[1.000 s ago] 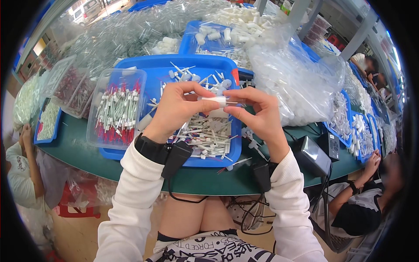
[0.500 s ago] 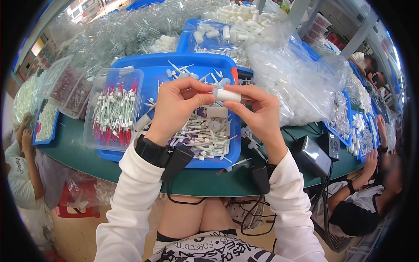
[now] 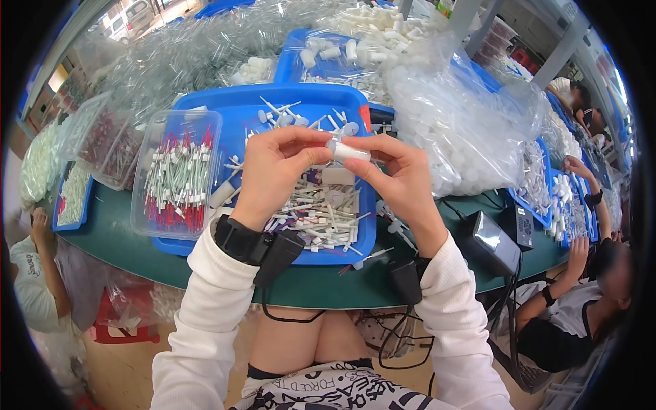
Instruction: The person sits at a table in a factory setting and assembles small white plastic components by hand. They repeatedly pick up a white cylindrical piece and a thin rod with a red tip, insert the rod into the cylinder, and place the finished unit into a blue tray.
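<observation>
Both my hands meet over a blue tray (image 3: pixel 273 96), pinching a small white cylinder (image 3: pixel 350 152) between them. The fingertips of my left hand (image 3: pixel 280 164) close on its left end, where a pale grey round piece shows. From the other side, my right hand (image 3: pixel 400 167) grips the cylinder with thumb and fingers. Beneath them the tray carries a heap of small white wired parts (image 3: pixel 328 219), some with red wires. In the tray's left part stands a clear plastic box (image 3: pixel 140 198) of white parts with red ends.
A clear bag of white caps (image 3: pixel 465 143) lies to the right. Behind it all are a second blue tray (image 3: pixel 290 58) and piled clear plastic (image 3: pixel 171 61). A black power box (image 3: pixel 492 246) with cables sits at the right. Other people work at both sides.
My right fingers have shifted slightly left along the white cylinder, which now tilts down a little to the right. At the far right a co-worker's arm has moved.
</observation>
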Motion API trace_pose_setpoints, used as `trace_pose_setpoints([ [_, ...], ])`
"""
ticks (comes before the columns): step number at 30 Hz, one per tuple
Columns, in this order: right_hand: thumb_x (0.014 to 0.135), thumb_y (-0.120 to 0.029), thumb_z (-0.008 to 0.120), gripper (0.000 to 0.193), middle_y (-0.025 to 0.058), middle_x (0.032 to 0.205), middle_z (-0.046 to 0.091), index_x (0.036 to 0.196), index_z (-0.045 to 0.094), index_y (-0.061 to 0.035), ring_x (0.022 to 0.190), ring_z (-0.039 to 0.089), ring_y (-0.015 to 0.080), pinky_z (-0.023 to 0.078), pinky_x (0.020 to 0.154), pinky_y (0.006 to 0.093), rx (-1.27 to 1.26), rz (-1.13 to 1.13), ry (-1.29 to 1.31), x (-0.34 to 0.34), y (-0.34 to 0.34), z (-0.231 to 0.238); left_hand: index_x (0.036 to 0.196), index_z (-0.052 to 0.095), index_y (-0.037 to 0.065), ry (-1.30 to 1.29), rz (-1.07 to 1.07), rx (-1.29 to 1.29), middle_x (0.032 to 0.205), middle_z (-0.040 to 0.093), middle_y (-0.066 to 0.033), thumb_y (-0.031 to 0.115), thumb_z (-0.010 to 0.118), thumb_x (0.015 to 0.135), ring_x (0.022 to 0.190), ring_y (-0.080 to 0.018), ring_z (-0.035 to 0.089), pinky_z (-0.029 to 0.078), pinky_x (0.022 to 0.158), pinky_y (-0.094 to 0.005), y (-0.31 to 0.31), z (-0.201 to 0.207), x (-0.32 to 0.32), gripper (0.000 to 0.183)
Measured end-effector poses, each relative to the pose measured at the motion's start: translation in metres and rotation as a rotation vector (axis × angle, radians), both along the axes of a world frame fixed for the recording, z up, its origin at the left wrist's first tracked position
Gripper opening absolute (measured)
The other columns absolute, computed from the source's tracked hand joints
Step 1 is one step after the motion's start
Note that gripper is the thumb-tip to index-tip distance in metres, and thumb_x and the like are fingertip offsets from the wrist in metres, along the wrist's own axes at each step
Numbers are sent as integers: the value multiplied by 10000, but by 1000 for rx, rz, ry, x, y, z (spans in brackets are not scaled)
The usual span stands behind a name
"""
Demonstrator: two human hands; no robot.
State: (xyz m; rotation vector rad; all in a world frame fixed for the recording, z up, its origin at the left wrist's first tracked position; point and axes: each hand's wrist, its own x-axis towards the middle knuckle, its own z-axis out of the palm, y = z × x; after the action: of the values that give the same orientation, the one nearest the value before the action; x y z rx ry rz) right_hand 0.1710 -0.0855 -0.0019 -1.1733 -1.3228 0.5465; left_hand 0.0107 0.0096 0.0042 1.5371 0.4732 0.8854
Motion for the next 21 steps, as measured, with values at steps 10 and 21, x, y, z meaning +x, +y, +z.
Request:
trace_pose_setpoints([
  [10,759,-83,683,223,83,910,664,976,663,-35,803,634,150,504,728,264,26,-136,29,-13,-1,-4,967,625,-47,17,-34,15,925,647,-123,-40,634,768,827,-139,619,500,745,-248,2,1,-2,199],
  [21,721,-35,696,208,87,894,658,927,666,-28,822,623,166,475,721,262,251,-125,-93,-4,4,-4,963,637,-29,-80,-3,25,912,651,-102,-33,652,744,820,-133,619,502,732,-244,-2,1,4,219],
])
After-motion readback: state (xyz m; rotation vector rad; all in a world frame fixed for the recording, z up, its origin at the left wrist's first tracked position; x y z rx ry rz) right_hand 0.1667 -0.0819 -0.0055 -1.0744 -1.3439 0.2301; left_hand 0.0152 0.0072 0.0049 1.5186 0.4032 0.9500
